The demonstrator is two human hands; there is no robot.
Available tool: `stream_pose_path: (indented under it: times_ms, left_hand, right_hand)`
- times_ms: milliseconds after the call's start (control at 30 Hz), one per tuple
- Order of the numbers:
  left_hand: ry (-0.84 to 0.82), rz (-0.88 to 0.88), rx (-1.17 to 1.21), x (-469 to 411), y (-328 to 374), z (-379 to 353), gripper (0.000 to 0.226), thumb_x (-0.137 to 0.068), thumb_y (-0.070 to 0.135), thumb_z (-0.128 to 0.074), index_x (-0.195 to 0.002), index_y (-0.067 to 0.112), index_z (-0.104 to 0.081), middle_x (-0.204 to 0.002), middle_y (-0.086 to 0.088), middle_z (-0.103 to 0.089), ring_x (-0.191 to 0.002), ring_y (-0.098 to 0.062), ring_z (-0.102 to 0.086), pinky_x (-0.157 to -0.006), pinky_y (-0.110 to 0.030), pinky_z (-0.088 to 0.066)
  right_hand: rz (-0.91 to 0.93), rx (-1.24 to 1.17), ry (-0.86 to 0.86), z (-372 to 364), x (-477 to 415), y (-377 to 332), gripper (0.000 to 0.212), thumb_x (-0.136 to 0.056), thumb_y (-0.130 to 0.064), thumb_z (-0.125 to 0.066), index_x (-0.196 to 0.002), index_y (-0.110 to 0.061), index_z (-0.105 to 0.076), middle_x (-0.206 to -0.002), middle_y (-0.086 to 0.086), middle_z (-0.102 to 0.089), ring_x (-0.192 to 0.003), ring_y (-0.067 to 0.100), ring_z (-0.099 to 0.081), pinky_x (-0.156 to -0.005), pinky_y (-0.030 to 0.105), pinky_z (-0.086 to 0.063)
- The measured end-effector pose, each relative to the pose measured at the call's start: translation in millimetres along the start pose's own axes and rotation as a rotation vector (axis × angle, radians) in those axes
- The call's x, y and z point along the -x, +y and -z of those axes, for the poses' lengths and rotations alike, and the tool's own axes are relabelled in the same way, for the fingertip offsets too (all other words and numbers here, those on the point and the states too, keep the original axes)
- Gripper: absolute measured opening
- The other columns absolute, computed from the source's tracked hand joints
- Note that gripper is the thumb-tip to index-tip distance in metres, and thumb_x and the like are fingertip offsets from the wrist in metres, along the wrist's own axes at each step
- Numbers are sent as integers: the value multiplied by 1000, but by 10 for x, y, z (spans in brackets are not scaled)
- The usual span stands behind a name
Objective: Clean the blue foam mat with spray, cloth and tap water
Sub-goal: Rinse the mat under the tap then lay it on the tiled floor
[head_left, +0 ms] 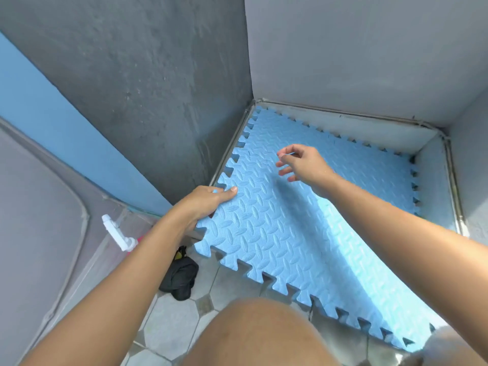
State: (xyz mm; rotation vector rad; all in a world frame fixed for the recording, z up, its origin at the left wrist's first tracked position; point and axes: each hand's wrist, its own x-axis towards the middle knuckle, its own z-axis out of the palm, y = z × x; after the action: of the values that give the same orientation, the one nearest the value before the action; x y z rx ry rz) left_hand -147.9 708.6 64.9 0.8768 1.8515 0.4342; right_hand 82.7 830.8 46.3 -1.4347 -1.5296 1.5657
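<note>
Against the grey corner, left hand (pixel 208 200) grips mat (pixel 277 233) edge; right hand (pixel 301 162) hovers, grip wide.

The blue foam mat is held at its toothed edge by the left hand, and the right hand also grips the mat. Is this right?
Not quite. The head view shows the left hand holding the toothed edge of the blue foam mat, but the right hand does not grip it: that hand hovers above the mat with its fingers spread and holding nothing.

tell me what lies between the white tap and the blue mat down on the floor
In the head view, a crumpled black cloth or bag lies on the tiled floor between the white tap and the blue foam mat, nearer the mat's corner.
</note>
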Motion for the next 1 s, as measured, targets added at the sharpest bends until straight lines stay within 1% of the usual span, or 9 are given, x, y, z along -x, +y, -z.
stream_pose_path:
  times_ms: [100,133,167,200,233,500,667,867,1000]
  left_hand:
    - [42,-124,4,182,139,82,47,-86,56,-72,-103,12,-76,-105,-5,-77,-104,-23,-68,-84,-30,-47]
    - [56,-171,2,250,216,159,45,-87,53,-72,-96,9,-74,-79,21,-49,-69,-7,-37,-83,-32,-50]
    - [85,-210,-12,312,289,257,53,-87,54,-72,-104,4,-73,-116,4,-45,-100,-10,-23,-87,-35,-52]
    - [112,-241,-37,380,364,356,60,-85,59,-72,-110,5,-73,-120,-5,-54,-103,-18,-59,-87,-38,-53]
    - [142,-260,-61,467,444,448,66,-80,66,-72,-113,8,-73,-109,-17,-71,-67,-15,-61,-81,-37,-53]
    - [353,-363,-264,1179,899,1036,58,-88,55,-69,-85,-2,-62,-62,7,-48,-40,-12,-27,-50,-29,-22]
    - [469,-447,-397,1371,1050,1291,35,-87,57,-68,-78,24,-60,-110,7,-62,-91,-12,-59,-79,-33,-42]
    - [474,-422,-452,1307,1093,1287,44,-86,62,-65,-80,18,-65,-89,3,-55,-71,-19,-46,-69,-31,-39]
    - [468,-413,-468,1275,1098,1310,51,-84,66,-63,-81,16,-67,-92,2,-44,-79,-17,-39,-67,-31,-33]
  right_hand:
    - [151,70,64,139,-148,-520,16,-100,-29,-58,-100,-16,-67,-91,1,-72,-76,15,-67,-67,32,-51]
    - [213,93,93,166,-215,-720,21,-100,-30,-57,-102,-13,-68,-91,2,-72,-76,14,-67,-67,33,-51]
    - [285,112,125,181,-278,-932,26,-100,-32,-56,-102,-10,-69,-93,4,-72,-77,14,-67,-68,33,-52]
    - [359,124,160,186,-342,-1154,31,-100,-35,-54,-102,-8,-69,-94,7,-73,-78,15,-67,-70,34,-53]
    - [433,123,192,182,-397,-1389,36,-99,-38,-53,-100,-7,-70,-93,8,-73,-79,15,-67,-71,34,-52]
    - [823,-64,231,-108,-572,-3262,21,-99,-43,-52,-87,-32,-66,-82,-25,-62,-86,-4,-57,-90,22,-45]
    - [877,490,167,-172,-655,-3671,31,-95,-53,-53,-87,-27,-68,-81,-13,-66,-85,11,-62,-79,27,-47]
    - [813,764,249,-173,-690,-3523,53,-99,-44,-36,-67,-4,-51,-68,13,-57,-66,32,-49,-60,38,-40]
    - [837,787,359,-312,-627,-3546,43,-100,-30,-32,-60,-14,-32,-66,6,-39,-75,35,-46,-66,35,-33]
